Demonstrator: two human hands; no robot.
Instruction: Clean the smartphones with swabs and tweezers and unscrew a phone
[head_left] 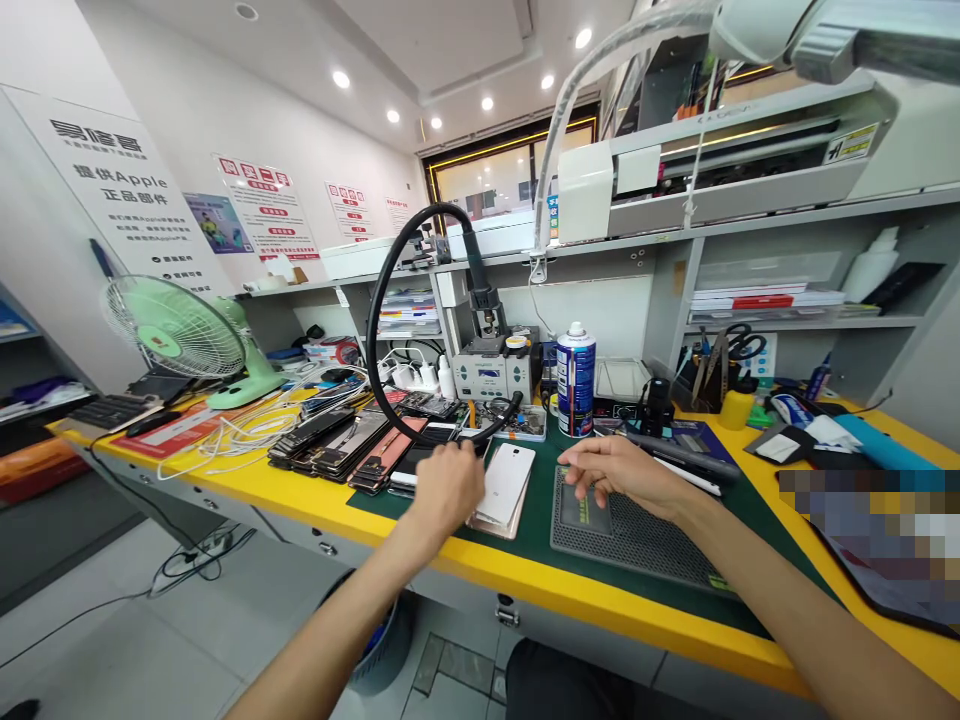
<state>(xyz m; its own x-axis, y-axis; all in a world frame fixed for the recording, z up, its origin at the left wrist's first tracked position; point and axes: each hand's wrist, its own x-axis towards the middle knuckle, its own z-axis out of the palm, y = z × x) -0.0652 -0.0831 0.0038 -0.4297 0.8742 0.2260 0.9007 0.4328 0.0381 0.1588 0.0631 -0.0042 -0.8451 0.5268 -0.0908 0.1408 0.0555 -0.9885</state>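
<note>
My left hand (450,487) is closed over the bench, beside a white phone (508,482) and next to dark phone parts; what its fingers hold, if anything, is hidden. My right hand (619,472) hovers above a grey perforated mat (637,545), its fingers loosely curled and apart with nothing between them. The white phone lies between the two hands on the green work mat (541,462). Behind them a black hose (373,330) loops down from a hot-air station (491,375). Rows of phone screens and frames (330,443) lie to the left.
A blue spray can (576,382) stands behind the mats. Farther left are tangled white cables (240,430) and a green fan (176,330). On the right are a tool holder (709,385), a yellow bottle (737,405) and a tablet-like device (885,550). A bin (386,650) stands below the bench.
</note>
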